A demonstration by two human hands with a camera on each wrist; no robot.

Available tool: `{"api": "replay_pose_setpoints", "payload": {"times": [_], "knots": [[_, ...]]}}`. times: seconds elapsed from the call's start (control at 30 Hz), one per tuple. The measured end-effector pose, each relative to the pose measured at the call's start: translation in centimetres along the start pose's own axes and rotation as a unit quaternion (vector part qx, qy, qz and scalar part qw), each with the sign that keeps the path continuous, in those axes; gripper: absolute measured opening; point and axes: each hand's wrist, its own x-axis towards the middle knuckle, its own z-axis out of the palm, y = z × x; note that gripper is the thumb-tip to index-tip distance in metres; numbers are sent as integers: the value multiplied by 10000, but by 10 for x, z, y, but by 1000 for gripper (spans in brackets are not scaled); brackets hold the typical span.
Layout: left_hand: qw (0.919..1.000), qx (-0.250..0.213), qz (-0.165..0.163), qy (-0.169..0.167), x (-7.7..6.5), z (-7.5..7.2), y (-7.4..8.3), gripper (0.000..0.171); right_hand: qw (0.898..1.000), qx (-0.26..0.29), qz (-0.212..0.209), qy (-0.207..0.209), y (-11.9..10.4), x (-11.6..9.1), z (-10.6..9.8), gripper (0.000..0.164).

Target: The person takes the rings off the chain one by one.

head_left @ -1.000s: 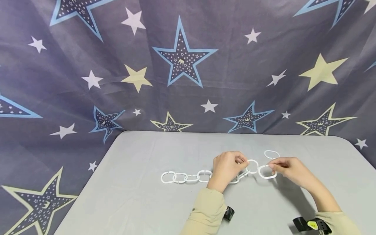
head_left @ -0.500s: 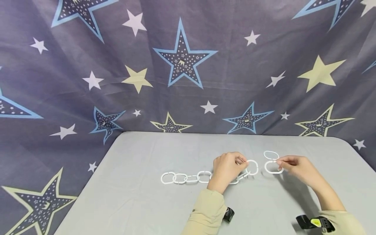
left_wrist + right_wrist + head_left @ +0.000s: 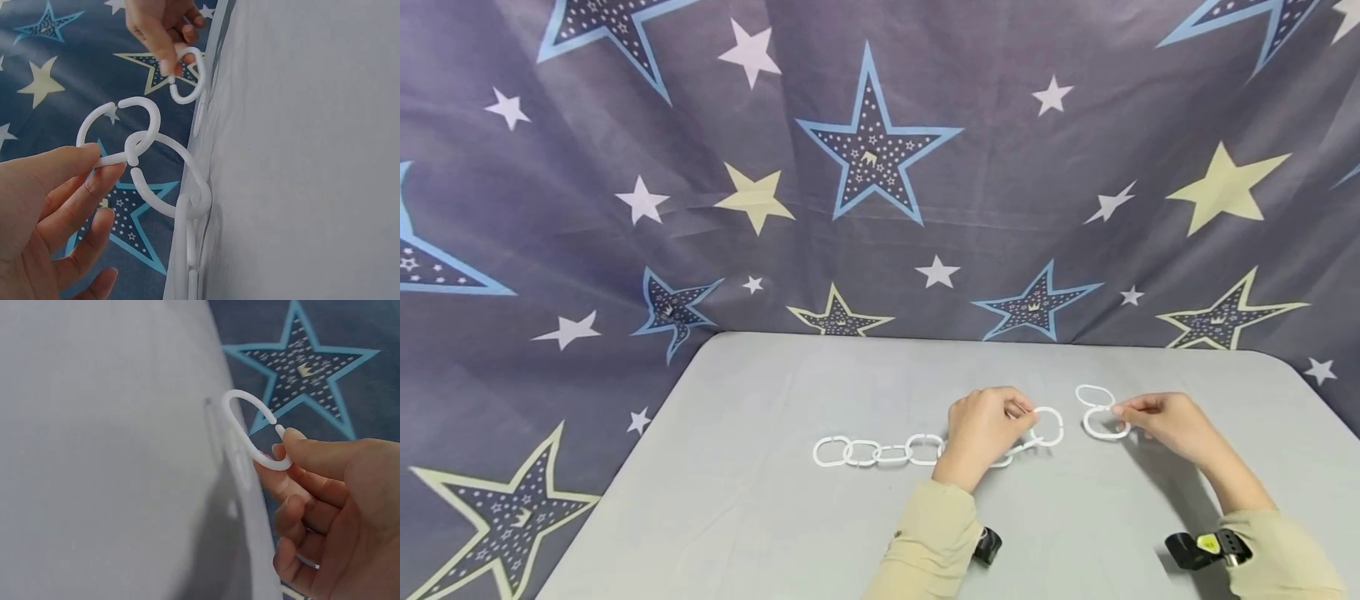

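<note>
Pinching a white ring (image 3: 252, 451) — right hand (image 3: 353, 500), loosely curled.

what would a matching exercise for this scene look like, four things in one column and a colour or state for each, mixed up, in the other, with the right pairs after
Things
1. left hand
2. right hand
3. table
4. hanging cloth

Colours and states
A. dark, printed with stars
B. pinches a ring that is apart from the chain
C. pale grey, without printed stars
D. pinches the end link of the chain

Right pairs
1-D
2-B
3-C
4-A
</note>
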Motion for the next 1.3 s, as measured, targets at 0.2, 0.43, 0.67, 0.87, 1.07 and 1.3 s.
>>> {"api": "replay_pose_setpoints", "payload": {"times": [0.2, 0.43, 0.67, 0.87, 1.07, 1.3], "knots": [[9997, -210, -46, -73, 1, 2, -1, 4, 9999, -90, 56, -117, 12, 9, -1, 33], [9996, -257, -70, -65, 1, 1, -2, 5, 9996, -194, -57, -183, 20, 17, 2, 31], [9997, -242, -13, -35, 1, 1, -3, 5, 9993, -362, -5, 36, 23, 19, 5, 31], [9998, -202, 18, -36, 2, 2, -3, 5, 9984, -522, -46, 209, 24, 17, 6, 30], [9997, -229, 12, -32, 2, 2, -3, 5, 9988, -434, -8, 206, 25, 15, 7, 32], [9997, -228, -11, -48, 1, 1, -2, 5, 9999, -18, -110, 110, 24, 10, 4, 32]]}}
